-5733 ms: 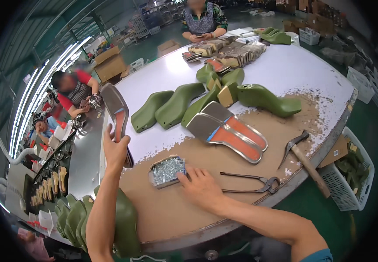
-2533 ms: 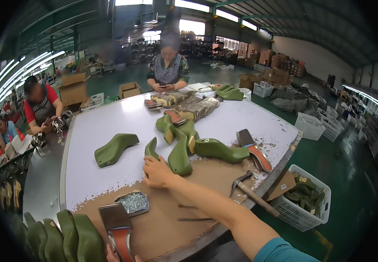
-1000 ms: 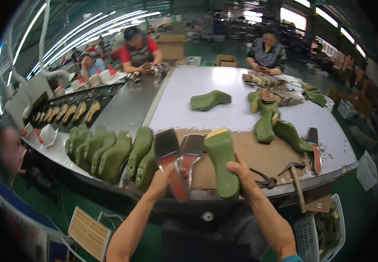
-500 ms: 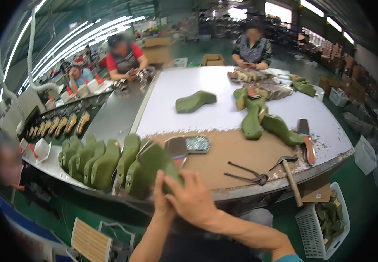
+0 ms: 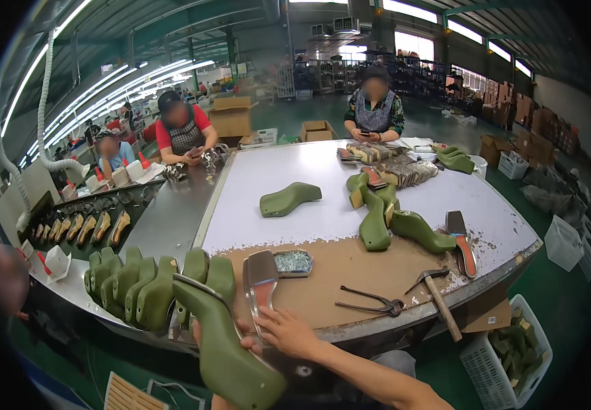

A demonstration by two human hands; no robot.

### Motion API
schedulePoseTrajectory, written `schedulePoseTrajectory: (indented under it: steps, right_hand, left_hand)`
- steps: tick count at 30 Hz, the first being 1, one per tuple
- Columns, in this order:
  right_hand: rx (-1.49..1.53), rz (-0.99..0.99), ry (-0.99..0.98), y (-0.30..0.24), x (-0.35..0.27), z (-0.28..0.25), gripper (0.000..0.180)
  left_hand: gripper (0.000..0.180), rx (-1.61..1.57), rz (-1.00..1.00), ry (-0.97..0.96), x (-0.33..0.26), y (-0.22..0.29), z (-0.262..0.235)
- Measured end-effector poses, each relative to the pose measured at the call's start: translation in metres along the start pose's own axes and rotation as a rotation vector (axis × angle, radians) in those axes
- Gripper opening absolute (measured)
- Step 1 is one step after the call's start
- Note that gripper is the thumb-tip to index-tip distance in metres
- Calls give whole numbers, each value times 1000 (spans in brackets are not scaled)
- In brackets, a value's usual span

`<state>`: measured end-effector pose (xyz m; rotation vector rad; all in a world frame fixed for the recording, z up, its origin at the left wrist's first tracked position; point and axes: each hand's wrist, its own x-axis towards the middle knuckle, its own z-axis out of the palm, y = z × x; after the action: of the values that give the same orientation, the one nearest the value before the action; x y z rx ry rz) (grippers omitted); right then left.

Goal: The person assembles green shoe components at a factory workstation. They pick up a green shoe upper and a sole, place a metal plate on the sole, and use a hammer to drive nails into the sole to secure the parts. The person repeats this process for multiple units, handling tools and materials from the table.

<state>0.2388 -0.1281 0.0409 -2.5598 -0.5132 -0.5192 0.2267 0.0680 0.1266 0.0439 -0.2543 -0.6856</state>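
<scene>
While the broad counter (image 5: pixel 350 205) shows white laminate and worn brown board, a smooth green plastic shoe last (image 5: pixel 230 352) tilts at its near edge, left hand (image 5: pixel 203 335) hidden behind it, grip unclear; right hand (image 5: pixel 288 333) lies open-fingered on a flat grey-and-orange insole (image 5: pixel 261 287)

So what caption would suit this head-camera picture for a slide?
Left hand holds a green shoe last while the right hand touches an insole board beside a nail tray, pincers and hammer.

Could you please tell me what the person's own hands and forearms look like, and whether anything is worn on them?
Both hands are bare, with no gloves: the right hand shows plainly, the left hand mostly hidden. The right forearm is bare, with no sleeve or watch showing.
</scene>
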Motion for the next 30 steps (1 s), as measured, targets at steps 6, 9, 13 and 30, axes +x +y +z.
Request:
schedulePoseTrajectory:
  steps: [6,9,13,30]
  right_hand:
    - [-27,46,114,-24,-10,-25,54]
    - [1477,513,-524,-53,-50,-73,64]
    - [1138,264,-340,-92,-87,-108,84]
    - [263,-24,82,-30,-92,-101,71]
  left_hand:
    - [71,383,267,362,-33,-19,34]
    - [76,449,300,294,-37,-25,11]
    - [79,465,415,470,-22,-67,13]
    - [60,771,824,518,-52,-62,-9]
